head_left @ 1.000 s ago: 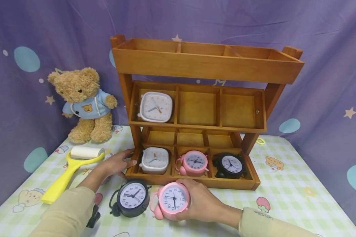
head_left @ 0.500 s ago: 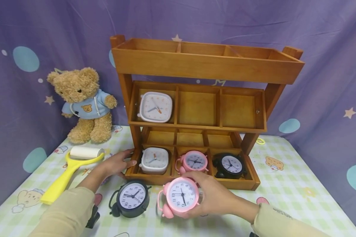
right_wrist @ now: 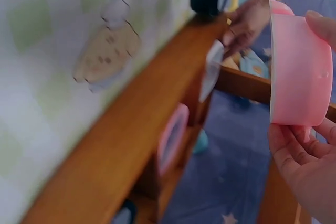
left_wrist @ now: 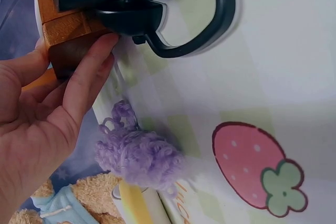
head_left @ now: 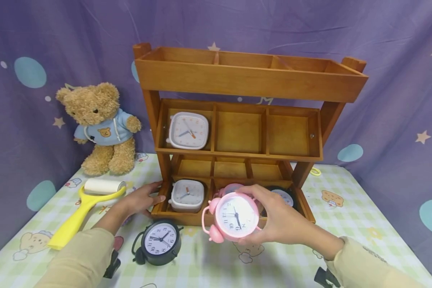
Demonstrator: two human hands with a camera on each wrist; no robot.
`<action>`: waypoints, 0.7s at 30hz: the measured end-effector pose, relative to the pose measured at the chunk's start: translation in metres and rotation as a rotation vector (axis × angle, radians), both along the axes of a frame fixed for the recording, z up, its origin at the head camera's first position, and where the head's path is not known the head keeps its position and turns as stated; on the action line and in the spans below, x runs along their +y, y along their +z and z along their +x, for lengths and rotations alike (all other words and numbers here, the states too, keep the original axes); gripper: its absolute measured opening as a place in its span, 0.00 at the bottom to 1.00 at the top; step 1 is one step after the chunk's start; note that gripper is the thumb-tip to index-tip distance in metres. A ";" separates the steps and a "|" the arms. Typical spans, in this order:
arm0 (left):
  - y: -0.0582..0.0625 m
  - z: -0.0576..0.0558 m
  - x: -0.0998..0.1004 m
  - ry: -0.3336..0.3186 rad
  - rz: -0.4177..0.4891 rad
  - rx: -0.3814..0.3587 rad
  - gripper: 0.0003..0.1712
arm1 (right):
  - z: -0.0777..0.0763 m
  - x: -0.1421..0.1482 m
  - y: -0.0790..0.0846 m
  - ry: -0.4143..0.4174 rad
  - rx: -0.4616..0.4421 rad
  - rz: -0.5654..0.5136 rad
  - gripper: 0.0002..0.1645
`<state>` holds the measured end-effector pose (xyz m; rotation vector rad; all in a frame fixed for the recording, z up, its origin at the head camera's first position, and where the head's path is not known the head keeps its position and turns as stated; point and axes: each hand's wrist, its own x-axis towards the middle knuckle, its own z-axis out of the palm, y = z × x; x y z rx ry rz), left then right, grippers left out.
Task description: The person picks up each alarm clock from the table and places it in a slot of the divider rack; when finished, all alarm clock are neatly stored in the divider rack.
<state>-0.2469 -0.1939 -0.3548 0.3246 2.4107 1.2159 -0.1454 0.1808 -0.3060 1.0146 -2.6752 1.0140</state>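
Note:
My right hand (head_left: 282, 218) holds a pink twin-bell alarm clock (head_left: 237, 216) by its rim, thumb below and fingers above, in front of the lower tier of a wooden display rack (head_left: 252, 82). In the right wrist view the clock's pink side (right_wrist: 300, 72) shows between the fingers and thumb. At the rack's lower left corner, my left hand (head_left: 140, 199) grips the end of the bottom tray, thumb over its edge. A black alarm clock (head_left: 161, 243) stands on the table just in front of that corner.
White clocks (head_left: 189, 131) sit in the left compartments of the middle and bottom tiers. Behind the held clock, a pink clock (head_left: 230, 188) and a black clock (head_left: 283, 196) are partly hidden. A yellow lint roller (head_left: 72, 224), purple yarn bundle (left_wrist: 139, 153) and teddy bear (head_left: 102, 128) are at left.
My right hand has lifted the pink alarm clock from beside the black one, moving it up and to the right, toward the rack. The left hand stays at the rack's corner.

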 end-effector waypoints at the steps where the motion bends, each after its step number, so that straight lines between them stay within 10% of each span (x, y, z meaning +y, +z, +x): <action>1: 0.000 0.000 0.000 0.002 0.002 -0.001 0.39 | -0.001 0.002 0.004 -0.001 0.024 -0.001 0.57; 21: -0.003 -0.001 -0.001 -0.003 0.018 -0.011 0.40 | -0.034 0.024 0.068 -0.174 0.230 -0.060 0.60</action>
